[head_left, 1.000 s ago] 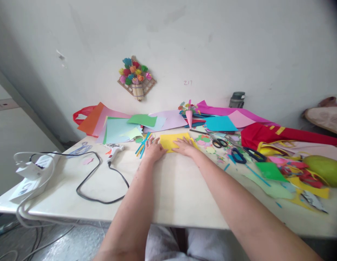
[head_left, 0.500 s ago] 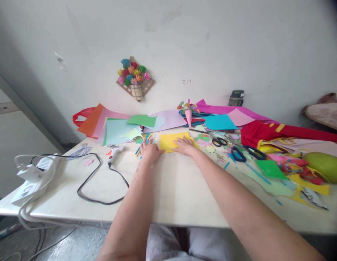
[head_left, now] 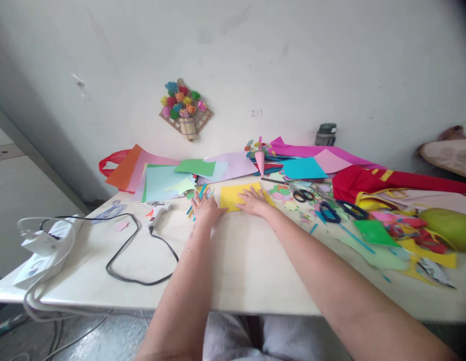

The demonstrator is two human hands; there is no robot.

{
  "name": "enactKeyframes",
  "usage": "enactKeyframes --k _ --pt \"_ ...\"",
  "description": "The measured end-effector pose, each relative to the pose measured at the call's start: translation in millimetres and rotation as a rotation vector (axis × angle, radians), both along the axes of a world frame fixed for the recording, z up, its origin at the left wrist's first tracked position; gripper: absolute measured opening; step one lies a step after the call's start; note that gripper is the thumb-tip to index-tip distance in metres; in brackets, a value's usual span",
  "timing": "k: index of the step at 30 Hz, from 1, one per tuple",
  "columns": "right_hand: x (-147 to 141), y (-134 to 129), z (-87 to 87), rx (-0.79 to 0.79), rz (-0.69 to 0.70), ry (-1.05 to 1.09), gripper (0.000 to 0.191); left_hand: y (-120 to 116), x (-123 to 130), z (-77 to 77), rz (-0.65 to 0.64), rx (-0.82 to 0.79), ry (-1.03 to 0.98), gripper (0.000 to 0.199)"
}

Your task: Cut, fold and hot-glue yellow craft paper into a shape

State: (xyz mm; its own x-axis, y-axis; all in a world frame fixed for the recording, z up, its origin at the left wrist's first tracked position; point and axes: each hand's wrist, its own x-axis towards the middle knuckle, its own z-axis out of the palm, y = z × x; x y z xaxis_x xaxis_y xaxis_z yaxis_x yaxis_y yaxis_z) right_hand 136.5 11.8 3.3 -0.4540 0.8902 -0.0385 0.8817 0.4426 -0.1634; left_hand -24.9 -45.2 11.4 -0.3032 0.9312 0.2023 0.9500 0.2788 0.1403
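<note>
A yellow sheet of paper lies flat on the table in front of me. My right hand rests on its right part with the fingers spread. At the sheet's left edge is my left hand, its fingers apart and the thumb reaching toward the lower left corner; whether the thumb presses on the paper I cannot tell. Narrow blue and yellow paper strips stick out beside and behind the left hand. Right of the sheet lie small coloured paper cut-outs and a pair of black-handled scissors.
A hot glue gun with a black cord lies left, near a white power strip. Coloured sheets and a pink paper cone of flowers stand along the wall. Blue-handled scissors and paper scraps cover the right side.
Both hands stay at the yellow sheet, with hardly any movement. The left fingers look slightly more spread. The whole view has shifted a little.
</note>
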Motion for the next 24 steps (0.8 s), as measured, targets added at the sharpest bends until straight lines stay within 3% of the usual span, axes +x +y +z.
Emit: enactKeyframes --k 8,14,21,24 --pt "-7 -1 3.6 -0.047 -0.047 -0.004 0.069 3 -1 -11.2 -0.076 0.113 -0.020 0.050" --pt "-5 -2 3.0 -0.047 -0.063 0.002 0.069 4 4 -11.1 -0.073 0.020 -0.078 0.060" --pt "-5 2 -1.7 -0.055 -0.092 -0.004 0.071 3 1 -10.9 0.026 0.003 -0.126 0.047" --pt "-5 4 -3.8 -0.056 -0.090 -0.003 0.072 -3 -6 -8.6 0.032 0.068 -0.101 0.037"
